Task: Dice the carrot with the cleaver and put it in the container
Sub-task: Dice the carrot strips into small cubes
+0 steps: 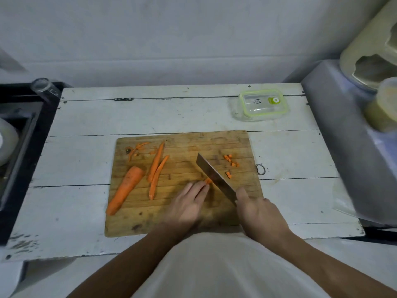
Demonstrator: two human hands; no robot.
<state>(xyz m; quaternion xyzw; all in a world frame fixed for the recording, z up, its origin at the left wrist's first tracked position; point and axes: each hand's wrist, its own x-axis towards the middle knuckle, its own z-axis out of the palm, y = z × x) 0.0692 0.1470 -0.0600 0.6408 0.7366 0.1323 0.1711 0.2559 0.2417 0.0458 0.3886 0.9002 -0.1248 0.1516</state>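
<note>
Carrot strip [208, 180]: short orange end showing on the wooden cutting board [180, 220], just at my left fingertips and against the left face of the cleaver [214, 177]. Blade edge is down on the board at the strip, running diagonally from far-left to near-right.

My left hand [189, 204] lies flat over the strip, fingers straight and together, pressing it to the board. My right hand [257, 214] is wrapped around the cleaver handle; the handle itself is hidden under the hand.

Diced pieces [231, 161]: small scatter of cubes on the board right of the blade, a couple more slightly nearer.

Left part of board: large uncut carrot piece [126, 189] lying diagonally; beside it two long slices [156, 168], partly overlapping; thin peel scraps [137, 148] toward the far-left corner.

Container [261, 105]: clear, green-rimmed, on the white plank table [86, 117] beyond the board's far-right corner, well apart from the board. A lid seems to be on it.
</note>
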